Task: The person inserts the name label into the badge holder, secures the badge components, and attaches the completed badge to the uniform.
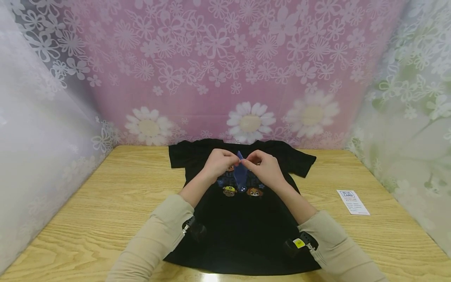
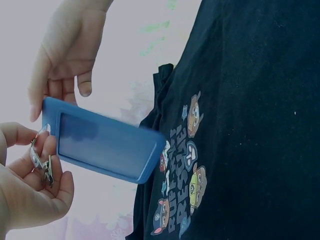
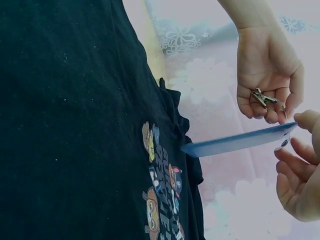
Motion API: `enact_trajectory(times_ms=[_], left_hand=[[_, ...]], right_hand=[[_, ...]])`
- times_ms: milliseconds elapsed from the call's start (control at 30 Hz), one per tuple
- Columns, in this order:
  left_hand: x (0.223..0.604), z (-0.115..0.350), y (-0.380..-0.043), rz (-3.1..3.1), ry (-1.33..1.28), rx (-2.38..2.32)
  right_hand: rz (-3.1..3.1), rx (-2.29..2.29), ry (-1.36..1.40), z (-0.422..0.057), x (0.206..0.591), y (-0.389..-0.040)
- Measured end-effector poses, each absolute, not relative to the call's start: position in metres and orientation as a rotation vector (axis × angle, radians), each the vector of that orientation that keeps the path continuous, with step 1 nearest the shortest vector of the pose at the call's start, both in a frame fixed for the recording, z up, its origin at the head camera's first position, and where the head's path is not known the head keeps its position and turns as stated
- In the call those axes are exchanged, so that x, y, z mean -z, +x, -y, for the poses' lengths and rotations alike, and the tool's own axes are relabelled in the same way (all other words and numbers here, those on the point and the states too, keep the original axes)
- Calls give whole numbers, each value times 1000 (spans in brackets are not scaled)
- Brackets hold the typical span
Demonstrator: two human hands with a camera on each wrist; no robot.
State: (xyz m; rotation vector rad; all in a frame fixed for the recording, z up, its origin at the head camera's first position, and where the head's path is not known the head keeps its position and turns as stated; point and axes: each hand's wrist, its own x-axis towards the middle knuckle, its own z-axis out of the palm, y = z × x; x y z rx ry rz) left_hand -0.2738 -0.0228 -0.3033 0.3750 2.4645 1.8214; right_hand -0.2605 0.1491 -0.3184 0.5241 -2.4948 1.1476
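Above the black T-shirt (image 1: 243, 231), both hands hold a blue badge holder (image 2: 105, 140) with a clear window, its end hanging toward the shirt. My left hand (image 1: 220, 162) holds a metal badge clip (image 2: 48, 170) with a clear strap, its fingers curled under the clip. That strap passes at the slot in the holder's top edge, and its snap end (image 3: 284, 143) shows on the other side. With thumb and fingers, my right hand (image 1: 264, 168) pinches the holder's top corner. In the right wrist view the holder appears nearly edge-on.
The T-shirt lies spread on the wooden table (image 1: 141, 188), cartoon dog print facing up. A white printed card (image 1: 353, 202) lies on the right. Flowered curtains (image 1: 225, 70) stand behind and along both sides.
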Motion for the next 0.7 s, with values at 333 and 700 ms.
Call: enact_trajectory(times_ms=[333, 700], left_hand=[[304, 22, -274, -2552, 372, -1769], [307, 21, -276, -2597, 347, -1718]], right_hand=[[2479, -1083, 599, -148, 318, -261], [2470, -1015, 596, -148, 320, -261]])
